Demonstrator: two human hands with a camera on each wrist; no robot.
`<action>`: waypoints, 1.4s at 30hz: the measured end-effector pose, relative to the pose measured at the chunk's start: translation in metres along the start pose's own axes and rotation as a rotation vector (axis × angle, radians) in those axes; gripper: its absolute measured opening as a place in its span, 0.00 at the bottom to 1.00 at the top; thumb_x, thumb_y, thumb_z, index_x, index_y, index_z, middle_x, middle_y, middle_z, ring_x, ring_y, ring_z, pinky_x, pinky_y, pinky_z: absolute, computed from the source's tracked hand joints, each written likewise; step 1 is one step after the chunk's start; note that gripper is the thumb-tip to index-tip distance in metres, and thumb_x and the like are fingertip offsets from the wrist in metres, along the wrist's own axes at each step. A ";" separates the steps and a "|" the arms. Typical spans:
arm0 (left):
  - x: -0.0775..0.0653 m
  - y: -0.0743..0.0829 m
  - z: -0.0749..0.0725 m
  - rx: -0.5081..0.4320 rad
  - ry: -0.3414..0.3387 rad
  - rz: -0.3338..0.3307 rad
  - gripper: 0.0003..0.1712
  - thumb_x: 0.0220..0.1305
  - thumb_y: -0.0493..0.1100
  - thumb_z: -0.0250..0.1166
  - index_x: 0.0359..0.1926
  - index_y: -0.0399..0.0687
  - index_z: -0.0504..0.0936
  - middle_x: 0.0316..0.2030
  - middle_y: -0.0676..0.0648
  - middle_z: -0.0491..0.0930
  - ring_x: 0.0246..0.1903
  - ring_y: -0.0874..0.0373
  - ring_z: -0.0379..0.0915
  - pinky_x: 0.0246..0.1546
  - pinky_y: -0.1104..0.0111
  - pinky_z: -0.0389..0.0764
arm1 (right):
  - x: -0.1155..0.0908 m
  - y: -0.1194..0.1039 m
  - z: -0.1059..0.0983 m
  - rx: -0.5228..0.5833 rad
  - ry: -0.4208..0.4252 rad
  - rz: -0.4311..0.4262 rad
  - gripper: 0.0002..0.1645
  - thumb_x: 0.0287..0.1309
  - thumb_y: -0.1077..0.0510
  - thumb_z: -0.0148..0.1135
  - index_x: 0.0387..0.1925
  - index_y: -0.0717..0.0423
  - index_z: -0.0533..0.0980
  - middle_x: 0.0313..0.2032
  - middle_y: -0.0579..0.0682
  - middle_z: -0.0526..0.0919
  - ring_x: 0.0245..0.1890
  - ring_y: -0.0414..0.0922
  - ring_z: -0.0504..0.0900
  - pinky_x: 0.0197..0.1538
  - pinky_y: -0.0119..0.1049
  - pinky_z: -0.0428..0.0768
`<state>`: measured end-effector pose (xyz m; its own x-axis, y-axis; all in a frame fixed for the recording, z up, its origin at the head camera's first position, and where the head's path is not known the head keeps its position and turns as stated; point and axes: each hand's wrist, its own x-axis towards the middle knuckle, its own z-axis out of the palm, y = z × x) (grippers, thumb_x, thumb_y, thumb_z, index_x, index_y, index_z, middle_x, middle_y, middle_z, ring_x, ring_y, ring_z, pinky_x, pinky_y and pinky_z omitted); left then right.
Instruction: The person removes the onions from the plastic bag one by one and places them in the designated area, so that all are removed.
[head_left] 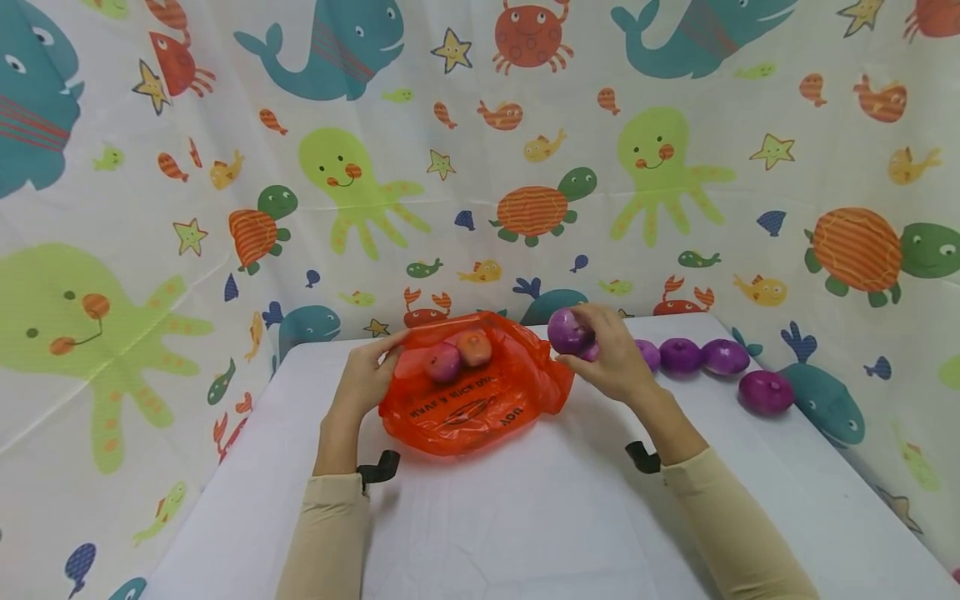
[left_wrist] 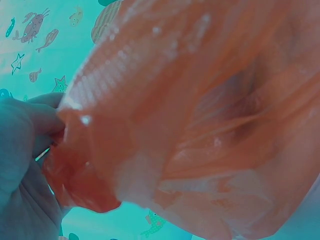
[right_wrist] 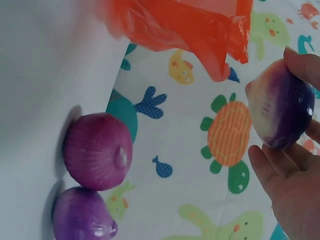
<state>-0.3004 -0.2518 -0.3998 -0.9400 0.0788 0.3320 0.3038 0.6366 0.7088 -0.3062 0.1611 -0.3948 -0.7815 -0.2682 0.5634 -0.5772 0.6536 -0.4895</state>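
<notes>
Bagging: seemingly was the step in hand.
Left hand [head_left: 367, 375]: pinched the edge of the bag [head_left: 450, 433].
Right hand [head_left: 609, 354]: gripped an onion [head_left: 565, 331] by the bag's right end.
Onion: likely needed carrying leftward, inside.

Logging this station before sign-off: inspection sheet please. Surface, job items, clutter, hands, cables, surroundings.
Surface: white table, plain top.
Job items: red plastic bag with dark print; two round items show within it. At least four purple onions sit at the table's right; another, the held onion, is above the table.
Clutter: nothing seen.
Left hand: grips the bag's edge.
Right hand: holds one onion, outside the bag.
Cables: nothing seen; a black fitting shows at each wrist.
Surroundings: white curtain printed with sea animals, behind and at both sides.
</notes>
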 end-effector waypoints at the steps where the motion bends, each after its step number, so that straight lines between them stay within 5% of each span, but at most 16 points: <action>1: 0.000 0.000 0.000 -0.002 0.000 0.001 0.24 0.80 0.43 0.56 0.72 0.60 0.76 0.67 0.42 0.79 0.66 0.41 0.76 0.59 0.48 0.83 | 0.000 0.001 -0.001 -0.001 0.003 0.003 0.47 0.52 0.54 0.82 0.71 0.51 0.68 0.69 0.58 0.71 0.69 0.58 0.70 0.61 0.64 0.82; 42: 0.000 0.002 0.000 -0.004 -0.008 -0.016 0.24 0.80 0.44 0.56 0.72 0.60 0.76 0.66 0.42 0.80 0.64 0.41 0.77 0.59 0.48 0.84 | -0.028 0.050 -0.045 -0.155 -0.051 0.138 0.48 0.55 0.49 0.80 0.73 0.50 0.67 0.70 0.59 0.70 0.69 0.62 0.68 0.61 0.70 0.78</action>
<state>-0.2996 -0.2506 -0.3986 -0.9460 0.0745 0.3154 0.2889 0.6345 0.7169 -0.3026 0.2333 -0.4053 -0.8638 -0.2015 0.4618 -0.4235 0.7869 -0.4489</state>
